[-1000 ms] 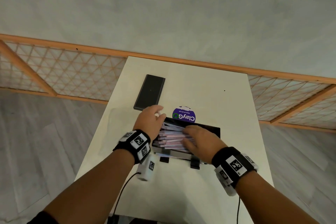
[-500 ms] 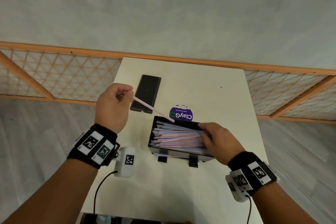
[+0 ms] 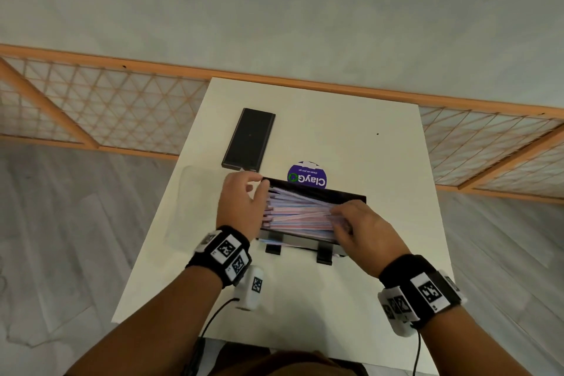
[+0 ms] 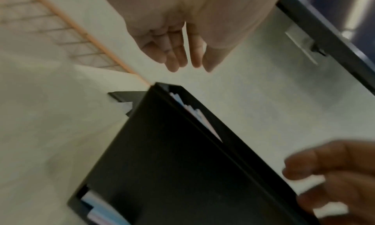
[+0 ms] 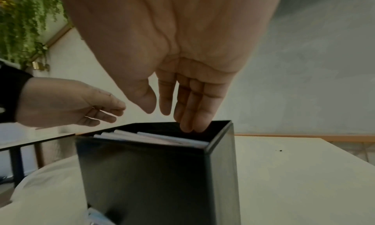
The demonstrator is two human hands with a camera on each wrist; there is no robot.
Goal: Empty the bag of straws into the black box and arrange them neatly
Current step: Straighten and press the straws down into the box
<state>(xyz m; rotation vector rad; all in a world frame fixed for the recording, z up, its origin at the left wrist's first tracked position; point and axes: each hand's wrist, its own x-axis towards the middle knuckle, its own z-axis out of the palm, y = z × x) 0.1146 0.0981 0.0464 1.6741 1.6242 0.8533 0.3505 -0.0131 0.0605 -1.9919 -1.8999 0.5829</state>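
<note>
The black box [image 3: 317, 192] stands mid-table, filled with pink and blue straws [image 3: 299, 210] lying lengthwise. My left hand [image 3: 259, 189] is at the box's left end with loose, straight fingers [image 4: 176, 60] and holds nothing. My right hand [image 3: 338, 217] rests its straight fingertips [image 5: 188, 124] on the straws [image 5: 152, 137] at the right end. The left wrist view shows the box wall [image 4: 172, 164] and a few straw ends [image 4: 194, 114]. A clear, flat bag [image 3: 183, 207] lies at the table's left edge.
A flat black rectangular object [image 3: 248, 139] lies behind the box on the left. A round purple ClayGo sticker [image 3: 306, 175] sits just behind the box. The white table [image 3: 381, 162] ends at a wooden lattice rail [image 3: 106, 113].
Half a second ago my left hand was raised to the left with one straw in it. Now it is back at the box's left end, empty. The right hand stayed on the straws.
</note>
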